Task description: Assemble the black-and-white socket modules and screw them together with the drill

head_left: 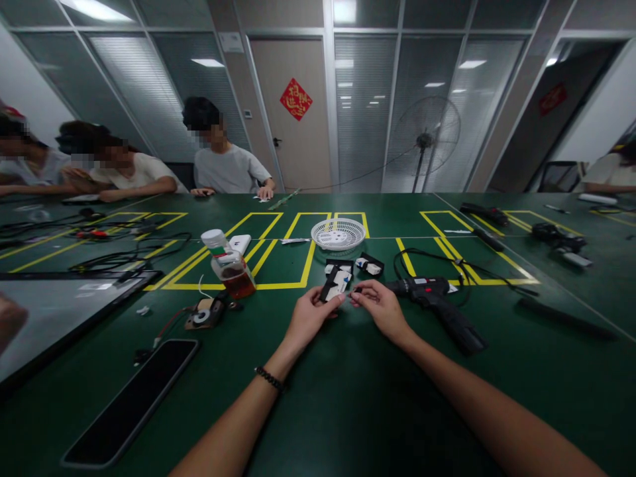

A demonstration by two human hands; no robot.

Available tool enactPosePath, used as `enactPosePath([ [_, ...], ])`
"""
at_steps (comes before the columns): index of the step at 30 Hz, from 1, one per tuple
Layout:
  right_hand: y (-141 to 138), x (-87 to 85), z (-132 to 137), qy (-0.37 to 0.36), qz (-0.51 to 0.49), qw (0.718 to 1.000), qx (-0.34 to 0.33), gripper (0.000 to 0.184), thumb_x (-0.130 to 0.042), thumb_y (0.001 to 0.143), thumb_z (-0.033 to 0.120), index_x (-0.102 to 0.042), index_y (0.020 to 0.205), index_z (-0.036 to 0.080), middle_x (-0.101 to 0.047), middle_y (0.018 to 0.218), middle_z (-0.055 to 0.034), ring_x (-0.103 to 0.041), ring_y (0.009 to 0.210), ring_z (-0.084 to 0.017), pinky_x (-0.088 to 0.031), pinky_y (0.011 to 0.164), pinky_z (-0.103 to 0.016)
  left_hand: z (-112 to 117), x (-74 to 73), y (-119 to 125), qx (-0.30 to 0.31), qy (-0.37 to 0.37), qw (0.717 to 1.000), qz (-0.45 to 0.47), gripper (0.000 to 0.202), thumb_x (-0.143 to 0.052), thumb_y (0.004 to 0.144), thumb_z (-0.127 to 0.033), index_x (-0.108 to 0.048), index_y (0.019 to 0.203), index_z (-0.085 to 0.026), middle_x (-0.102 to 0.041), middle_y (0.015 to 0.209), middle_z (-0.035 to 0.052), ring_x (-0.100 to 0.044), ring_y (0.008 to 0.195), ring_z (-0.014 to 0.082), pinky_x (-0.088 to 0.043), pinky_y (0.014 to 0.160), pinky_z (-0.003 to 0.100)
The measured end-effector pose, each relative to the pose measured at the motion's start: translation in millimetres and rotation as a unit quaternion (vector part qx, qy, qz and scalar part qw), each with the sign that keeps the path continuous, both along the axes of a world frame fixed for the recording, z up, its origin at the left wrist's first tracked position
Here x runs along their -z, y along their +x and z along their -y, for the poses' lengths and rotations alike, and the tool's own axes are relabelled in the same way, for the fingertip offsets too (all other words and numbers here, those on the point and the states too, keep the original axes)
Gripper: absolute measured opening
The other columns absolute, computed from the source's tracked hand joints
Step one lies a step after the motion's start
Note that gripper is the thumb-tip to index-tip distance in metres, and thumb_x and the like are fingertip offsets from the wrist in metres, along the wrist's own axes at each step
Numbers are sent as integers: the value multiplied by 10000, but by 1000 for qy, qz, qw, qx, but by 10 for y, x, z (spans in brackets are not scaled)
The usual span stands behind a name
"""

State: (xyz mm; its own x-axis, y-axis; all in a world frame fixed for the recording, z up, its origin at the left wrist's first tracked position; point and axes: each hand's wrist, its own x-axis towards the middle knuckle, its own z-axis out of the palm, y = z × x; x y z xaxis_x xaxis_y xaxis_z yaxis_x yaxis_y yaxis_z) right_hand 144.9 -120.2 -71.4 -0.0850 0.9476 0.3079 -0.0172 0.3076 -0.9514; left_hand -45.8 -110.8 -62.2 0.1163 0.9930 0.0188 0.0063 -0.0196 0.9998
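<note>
Bare forearms (497,411) reach in from the bottom edge and meet over a green table (348,411). A dark bead bracelet (269,378) circles the left wrist.

The landmark is a round white basket (338,233) standing on the table's yellow markings. Just nearer the viewer than the basket lies a small black-and-white part (336,281), and both hands work on it.

The left hand (309,317) has its fingers curled, and thumb and fingertips pinch the part's near end. The right hand (381,307) lies palm down with its knuckles raised. Its thumb and forefinger close to a fine pinch at the part's near right corner; anything tiny between them is too small to make out. Both wrists stay low by the table, probably for steadiness, and a fingertip grip suits a piece this small.

A second, similar piece (370,265) sits just right of the part, near the basket. Right of the basket and nearer the viewer, a black tool (433,301) with red trim lies close to the right hand, its cord looping behind. Left of the basket stands a bottle (229,265) of amber liquid. Well left and much nearer, a dark slab (133,401) lies flat.

Beyond the basket, other people sit at the table's far side.
</note>
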Motion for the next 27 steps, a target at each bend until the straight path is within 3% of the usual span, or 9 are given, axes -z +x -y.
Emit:
enactPosePath([
  [4,6,-46,22,49,61,996,40,275,-649,865,361,-655,1079,188,-717,945,-59,-696,821,-201,-560,772,-325,14,14,30,16,-21,1000,1,516,-785,704,-428,-653,1101,-125,-712,984,113,-688,808,198,-594,668,288],
  [8,38,-81,43,144,160,973,83,322,-633,892,291,-611,1206,225,-705,993,-51,-671,901,-199,-529,846,-337,30,15,52,38,-39,999,1,520,-788,703,-429,-654,1105,-127,-713,964,105,-690,797,193,-594,683,292],
  [13,84,-73,28,250,247,934,60,258,-558,945,223,-637,1190,226,-686,1081,-78,-624,1020,-220,-478,939,-372,49,9,67,69,-47,997,-2,512,-795,692,-437,-665,1082,-132,-715,914,89,-691,748,180,-589,676,287],
  [22,100,-51,39,298,269,914,59,335,-509,976,227,-603,1298,236,-668,1034,-86,-603,974,-219,-493,884,-379,37,11,55,110,-65,992,-4,522,-771,721,-453,-656,1108,-122,-718,932,105,-700,735,179,-589,684,292],
  [27,99,-60,52,293,260,918,60,334,-514,973,231,-621,1288,257,-661,974,-69,-599,921,-208,-497,843,-363,66,-49,37,132,-78,988,0,532,-760,734,-457,-656,1124,-111,-719,941,123,-701,740,183,-592,693,297],
])
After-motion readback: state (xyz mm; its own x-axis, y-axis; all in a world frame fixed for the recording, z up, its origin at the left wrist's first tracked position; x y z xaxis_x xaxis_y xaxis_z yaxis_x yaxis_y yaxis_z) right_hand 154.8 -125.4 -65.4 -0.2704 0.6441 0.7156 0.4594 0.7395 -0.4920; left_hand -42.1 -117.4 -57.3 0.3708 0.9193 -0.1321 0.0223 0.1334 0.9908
